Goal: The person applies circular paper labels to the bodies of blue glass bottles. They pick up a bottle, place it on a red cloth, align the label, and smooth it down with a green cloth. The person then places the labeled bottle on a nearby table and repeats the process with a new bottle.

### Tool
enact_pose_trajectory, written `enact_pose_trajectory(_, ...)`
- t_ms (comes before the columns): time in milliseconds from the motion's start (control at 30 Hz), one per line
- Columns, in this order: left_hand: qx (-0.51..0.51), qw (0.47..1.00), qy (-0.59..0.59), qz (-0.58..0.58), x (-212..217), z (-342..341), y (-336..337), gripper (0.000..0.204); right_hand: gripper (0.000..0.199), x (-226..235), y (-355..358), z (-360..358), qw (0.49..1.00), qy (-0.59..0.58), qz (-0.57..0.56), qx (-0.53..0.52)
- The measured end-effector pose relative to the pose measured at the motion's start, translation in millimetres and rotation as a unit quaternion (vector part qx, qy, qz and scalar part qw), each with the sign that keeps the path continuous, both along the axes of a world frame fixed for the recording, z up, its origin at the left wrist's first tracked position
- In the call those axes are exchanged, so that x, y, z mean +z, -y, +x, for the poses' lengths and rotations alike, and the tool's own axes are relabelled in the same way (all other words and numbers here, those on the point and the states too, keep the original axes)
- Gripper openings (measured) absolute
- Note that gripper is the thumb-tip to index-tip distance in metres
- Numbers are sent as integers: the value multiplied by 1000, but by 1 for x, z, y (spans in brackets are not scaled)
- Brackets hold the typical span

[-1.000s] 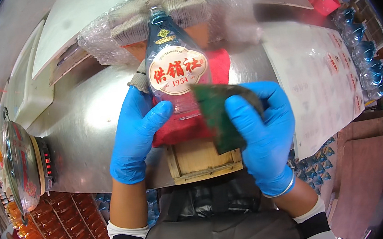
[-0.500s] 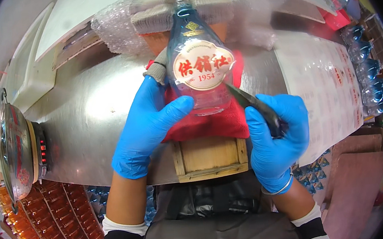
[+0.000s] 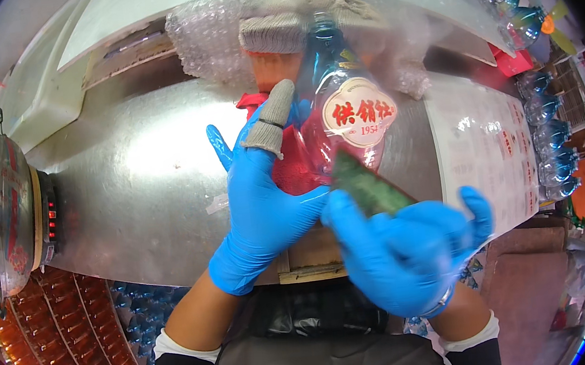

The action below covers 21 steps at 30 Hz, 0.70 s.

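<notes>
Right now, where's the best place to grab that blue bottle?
Probably grip the bottle by its slim neck, coming from above: it looks narrow enough to close around, and no hand is on it. Lower down it widens, with the left hand beside it and a green pad in the right hand close by.

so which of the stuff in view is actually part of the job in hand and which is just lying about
Part of the job, it seems:
blue-tinted bottle, by the left hand
dark green piece, in the right hand
red cloth, behind the bottle
grey finger sleeve, on the left hand

Apparently just lying about:
printed sheet, at right
row of blue bottles, far right
pale tub, upper left
</notes>
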<state>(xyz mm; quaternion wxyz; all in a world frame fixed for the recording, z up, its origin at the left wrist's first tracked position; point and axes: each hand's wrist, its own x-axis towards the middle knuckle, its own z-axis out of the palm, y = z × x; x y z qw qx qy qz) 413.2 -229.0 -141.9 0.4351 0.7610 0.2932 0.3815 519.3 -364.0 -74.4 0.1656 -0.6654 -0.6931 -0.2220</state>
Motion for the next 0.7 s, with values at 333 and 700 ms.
enact_pose_trajectory(333, -50, 993, -99, 37, -5, -10, -19, 94, 38, -15, -10, 44, 984, -94, 13, 153)
enact_pose_trajectory(700, -110, 987, -117, -2, 3, -10, -27, 98, 35, -51, -2, 109, 965, -138, -46, 220)
